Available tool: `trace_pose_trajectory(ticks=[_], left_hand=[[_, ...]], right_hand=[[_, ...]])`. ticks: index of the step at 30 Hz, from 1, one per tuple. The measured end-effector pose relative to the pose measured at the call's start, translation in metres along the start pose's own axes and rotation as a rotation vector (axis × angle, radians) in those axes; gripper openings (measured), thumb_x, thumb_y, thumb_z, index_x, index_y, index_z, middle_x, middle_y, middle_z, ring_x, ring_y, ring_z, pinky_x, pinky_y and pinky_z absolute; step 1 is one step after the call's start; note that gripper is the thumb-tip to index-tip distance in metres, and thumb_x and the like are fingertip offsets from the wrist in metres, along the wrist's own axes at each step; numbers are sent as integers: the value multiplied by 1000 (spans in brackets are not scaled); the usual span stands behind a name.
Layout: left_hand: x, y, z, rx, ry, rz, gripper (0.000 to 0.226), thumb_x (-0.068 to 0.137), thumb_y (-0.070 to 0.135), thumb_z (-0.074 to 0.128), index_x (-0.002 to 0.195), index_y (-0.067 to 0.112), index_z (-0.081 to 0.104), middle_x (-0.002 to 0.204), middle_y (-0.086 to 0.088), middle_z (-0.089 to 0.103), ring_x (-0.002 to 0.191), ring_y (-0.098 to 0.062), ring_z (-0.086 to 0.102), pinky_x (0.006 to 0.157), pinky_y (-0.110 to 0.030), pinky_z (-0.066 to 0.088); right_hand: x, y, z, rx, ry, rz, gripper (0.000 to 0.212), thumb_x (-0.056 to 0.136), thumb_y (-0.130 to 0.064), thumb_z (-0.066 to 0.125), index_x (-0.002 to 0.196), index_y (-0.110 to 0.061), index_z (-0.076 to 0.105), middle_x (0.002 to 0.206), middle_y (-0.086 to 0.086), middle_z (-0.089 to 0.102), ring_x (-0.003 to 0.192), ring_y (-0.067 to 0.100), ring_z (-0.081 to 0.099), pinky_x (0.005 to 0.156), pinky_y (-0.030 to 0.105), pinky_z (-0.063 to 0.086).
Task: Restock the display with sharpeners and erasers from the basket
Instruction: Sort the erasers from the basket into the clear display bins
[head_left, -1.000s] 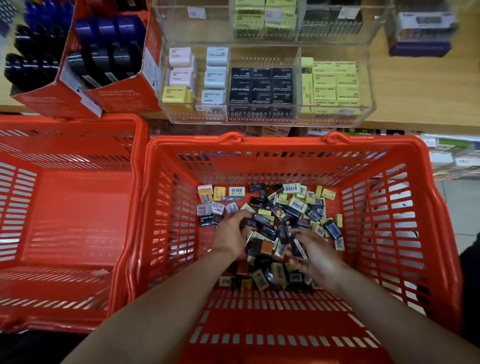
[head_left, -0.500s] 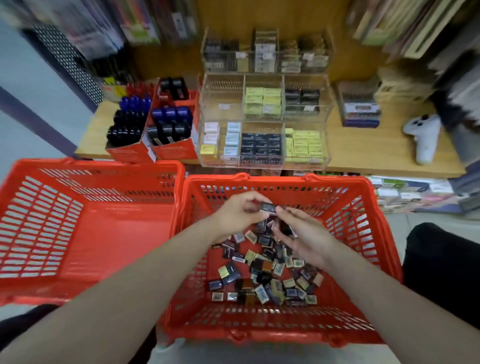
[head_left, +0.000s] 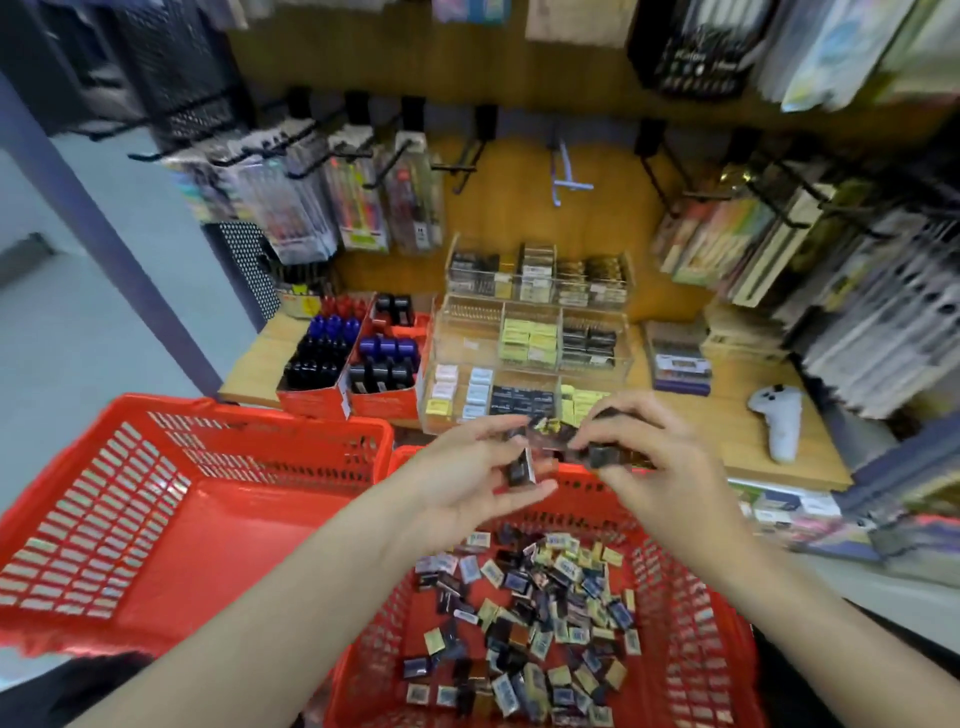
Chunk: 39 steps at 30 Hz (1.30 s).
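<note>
Both hands are raised above the red basket (head_left: 696, 639), between it and the clear acrylic display (head_left: 519, 364). My left hand (head_left: 467, 478) holds a small black packet (head_left: 519, 470) between thumb and fingers. In my right hand (head_left: 654, 457) is a small stack of dark packets (head_left: 600, 454), pinched at the fingertips. The two hands almost touch. Several small erasers and sharpeners (head_left: 540, 623), black, yellow and blue, lie loose on the basket floor. The display's front tier shows white, black and yellow boxes in separate compartments.
A second red basket (head_left: 156, 519) stands to the left with nothing in it. Red boxes of dark and blue items (head_left: 358, 364) sit left of the display on the wooden shelf (head_left: 737, 415). A white controller-shaped item (head_left: 779, 421) lies at the right. Packaged pens hang on hooks above.
Both hands have lifted out of the basket with packets and risen toward the display. The view has tilted up, showing more of the shelf and hanging stock.
</note>
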<state>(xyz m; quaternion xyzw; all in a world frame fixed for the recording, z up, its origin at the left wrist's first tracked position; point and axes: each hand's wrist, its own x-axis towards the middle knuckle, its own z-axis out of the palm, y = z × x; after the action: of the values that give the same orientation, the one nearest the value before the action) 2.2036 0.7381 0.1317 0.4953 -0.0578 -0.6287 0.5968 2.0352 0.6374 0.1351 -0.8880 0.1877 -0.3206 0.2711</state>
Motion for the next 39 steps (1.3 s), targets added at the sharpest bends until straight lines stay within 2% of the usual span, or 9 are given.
trace_pose_trajectory(ticks=[9, 12, 15, 18, 23, 26, 30, 34, 39], left_hand=[[-13, 6, 8, 78, -54, 130, 27, 92, 4, 63, 118, 11, 65, 106, -15, 70, 89, -21, 70, 78, -34, 60], [-9, 5, 4, 49, 32, 139, 25, 87, 4, 68, 109, 15, 71, 129, -19, 60, 105, -27, 65, 73, -33, 60], [-6, 5, -1, 65, 108, 154, 19, 86, 7, 72, 102, 18, 75, 137, -9, 52, 117, -30, 58, 73, -36, 60], [-9, 6, -2, 134, 103, 130, 13, 90, 13, 70, 99, 20, 76, 142, -8, 46, 126, -31, 51, 74, -42, 61], [-18, 2, 3, 218, 18, 138, 19, 97, 8, 59, 113, 13, 68, 131, -9, 48, 117, -26, 55, 76, -42, 61], [-22, -2, 7, 318, -26, 134, 20, 100, 11, 55, 114, 16, 67, 121, -12, 57, 101, -23, 62, 75, -35, 60], [-20, -6, 13, 304, -38, 127, 17, 98, 13, 59, 114, 17, 64, 105, -12, 58, 85, -19, 63, 72, -31, 58], [-15, -12, 16, 268, 4, 124, 24, 93, 19, 65, 116, 16, 60, 92, -9, 55, 71, -15, 57, 66, -26, 55], [-9, -15, 19, 258, 69, 132, 18, 93, 20, 65, 109, 14, 61, 82, -7, 51, 65, -13, 50, 58, -22, 49]], right_hand=[[5, -9, 12, 59, -26, -61, 35, 74, 14, 73, 89, -18, 76, 101, -5, 61, 100, 5, 59, 86, 14, 44], [9, -13, 12, 200, -96, 254, 36, 81, 0, 74, 98, -32, 73, 109, -12, 64, 93, 6, 66, 86, 15, 49], [10, -9, 10, 579, -189, 715, 41, 87, -5, 70, 110, -39, 70, 135, -3, 54, 80, 19, 71, 87, 40, 58], [10, -10, 5, 870, -204, 873, 49, 90, 6, 61, 122, -32, 64, 148, 7, 38, 93, 19, 69, 82, 32, 57], [7, -15, -2, 495, -375, 669, 40, 97, -15, 58, 126, -40, 45, 149, 1, 36, 83, 17, 73, 98, 43, 52], [5, -14, -3, 393, -371, 561, 30, 97, -21, 56, 124, -28, 45, 134, -6, 55, 81, 20, 72, 88, 48, 56], [5, -14, -2, 167, -395, 441, 28, 98, -27, 55, 125, -31, 48, 112, -14, 63, 78, 5, 68, 81, 34, 56], [4, -13, 1, -58, -376, 292, 34, 99, -32, 53, 132, -38, 50, 122, -24, 52, 111, -6, 51, 93, 12, 38], [4, -13, 3, -42, -345, 300, 39, 94, -31, 62, 131, -39, 52, 114, -31, 50, 100, -17, 49, 88, 4, 35]])
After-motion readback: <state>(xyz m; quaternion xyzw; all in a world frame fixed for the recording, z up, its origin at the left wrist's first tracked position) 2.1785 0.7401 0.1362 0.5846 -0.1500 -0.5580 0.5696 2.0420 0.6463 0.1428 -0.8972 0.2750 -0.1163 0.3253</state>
